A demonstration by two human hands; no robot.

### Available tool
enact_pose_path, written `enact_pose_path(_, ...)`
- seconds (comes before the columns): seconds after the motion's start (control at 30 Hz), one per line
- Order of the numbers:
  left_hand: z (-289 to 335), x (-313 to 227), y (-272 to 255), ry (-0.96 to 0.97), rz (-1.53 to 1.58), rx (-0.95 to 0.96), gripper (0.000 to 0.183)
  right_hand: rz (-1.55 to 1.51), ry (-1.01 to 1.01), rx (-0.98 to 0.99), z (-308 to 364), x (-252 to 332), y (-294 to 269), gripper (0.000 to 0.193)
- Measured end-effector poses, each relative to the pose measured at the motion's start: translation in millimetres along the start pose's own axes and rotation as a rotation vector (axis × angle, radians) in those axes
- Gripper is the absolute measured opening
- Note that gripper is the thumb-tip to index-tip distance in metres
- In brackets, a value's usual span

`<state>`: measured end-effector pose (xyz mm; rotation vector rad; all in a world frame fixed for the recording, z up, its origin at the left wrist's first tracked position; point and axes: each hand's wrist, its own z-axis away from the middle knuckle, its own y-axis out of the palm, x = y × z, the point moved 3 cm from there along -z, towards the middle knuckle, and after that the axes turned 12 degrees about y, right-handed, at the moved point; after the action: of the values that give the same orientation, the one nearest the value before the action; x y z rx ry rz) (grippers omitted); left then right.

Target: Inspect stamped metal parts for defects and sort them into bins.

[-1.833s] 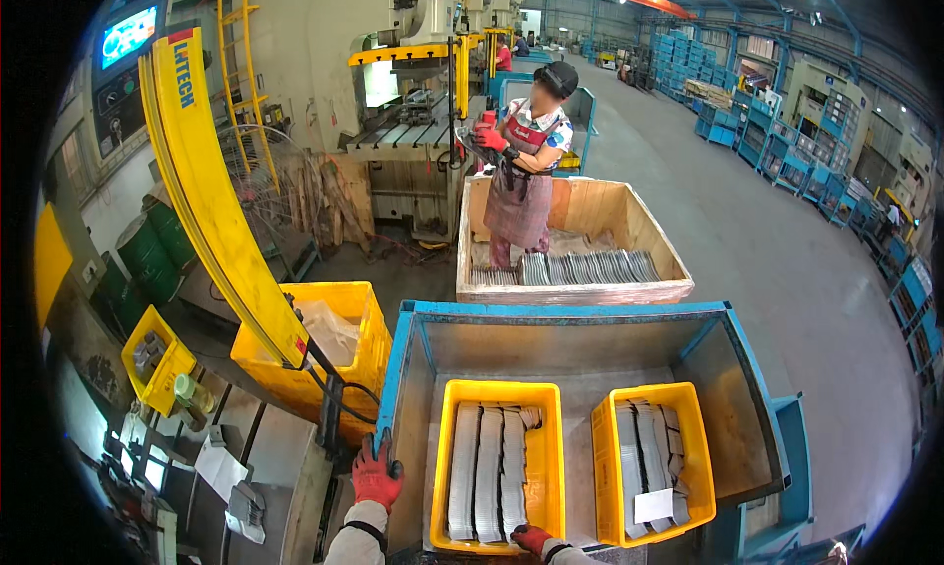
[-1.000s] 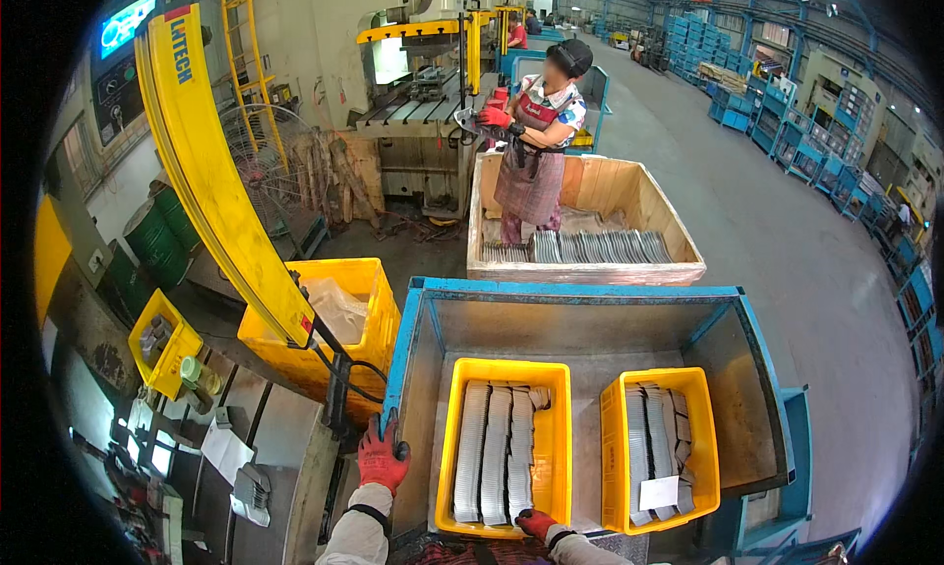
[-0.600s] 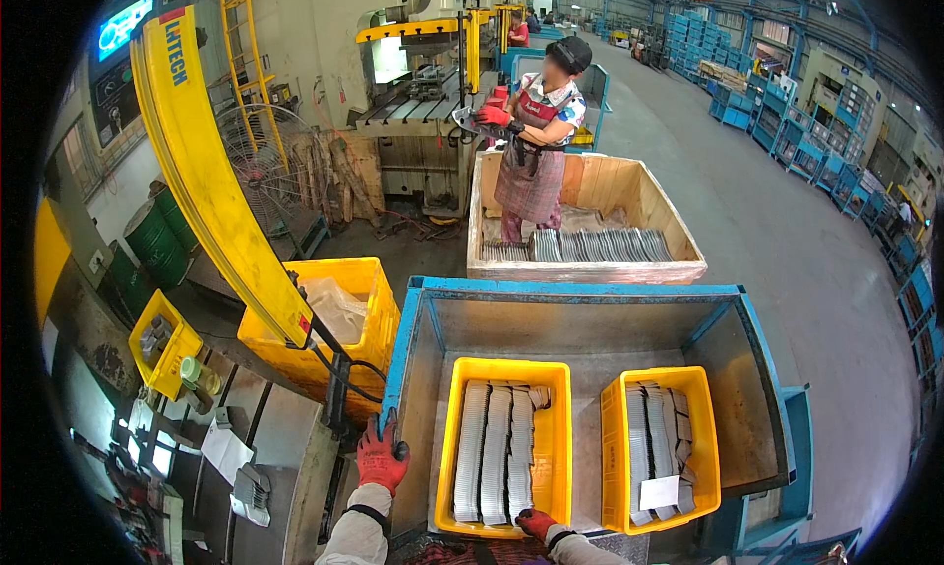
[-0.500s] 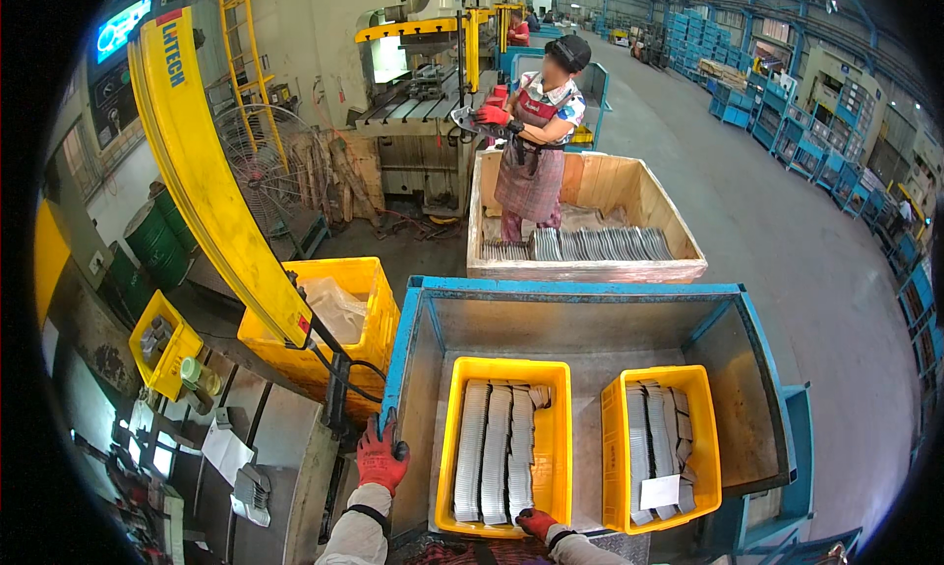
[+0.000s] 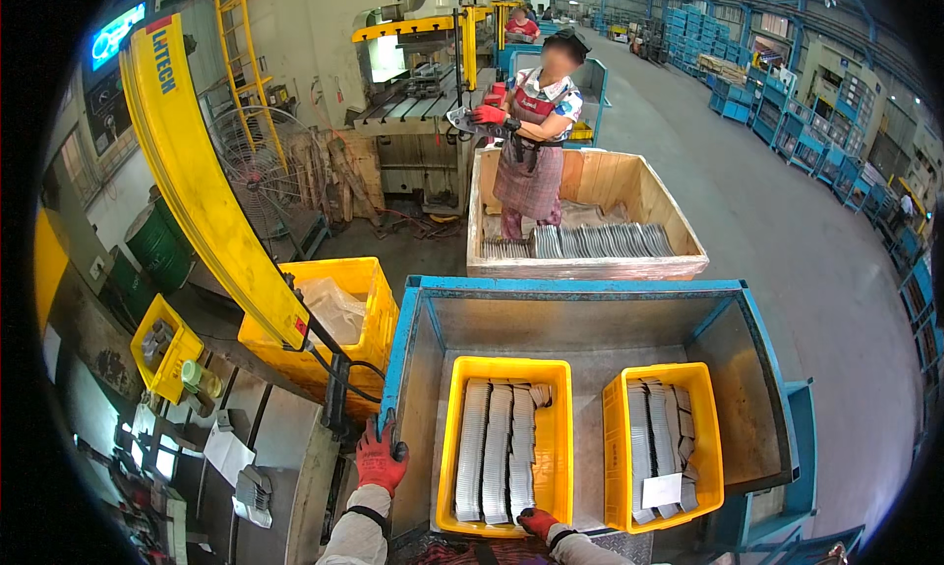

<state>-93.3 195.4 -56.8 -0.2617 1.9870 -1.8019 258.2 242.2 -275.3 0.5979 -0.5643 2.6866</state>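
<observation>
1. At far left, one small yellow bin of small parts sits beside a curved yellow machine guard with a small red tag at its lower end.
2. One larger yellow plastic crate holds a crumpled clear bag.
3. The left hand, in a red glove, rests with fingers curled on the near left corner of the blue steel bin.
4. Inside the bin, two yellow crates: the left crate carries rows of flat grey metal pieces; the right hand, also red-gloved, grips its near rim, fingers closed over the edge.
5. The right crate holds similar pieces and one white paper slip.
6. Beyond, one co-worker in an apron stands in a wooden box lined with metal pieces.
</observation>
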Motion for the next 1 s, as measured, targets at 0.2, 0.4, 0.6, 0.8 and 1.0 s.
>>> enact_pose_path(0.2,-2.2,-7.3,-8.9,-0.023,0.038,0.01,0.068,0.006,-0.009,0.003,-6.6,-5.4,2.5,0.046)
enact_pose_path(0.4,-1.4,-5.2,-6.8,-0.034,0.043,0.009,0.068,0.012,0.021,0.043,-10.5,-5.6,3.2,0.046)
enact_pose_path(0.6,-2.4,-4.7,-4.7,-0.026,0.041,0.006,0.068,-0.013,-0.002,0.014,-31.2,-22.8,12.7,0.042)
enact_pose_path(0.8,-1.3,-5.9,-6.4,-0.03,0.03,0.018,0.068,-0.001,-0.011,-0.03,-29.0,-23.4,12.3,0.041)
enact_pose_path(1.0,0.3,-3.1,-3.7,0.003,0.053,-0.045,0.067,-0.006,0.005,-0.021,-19.6,-17.7,8.3,0.045)
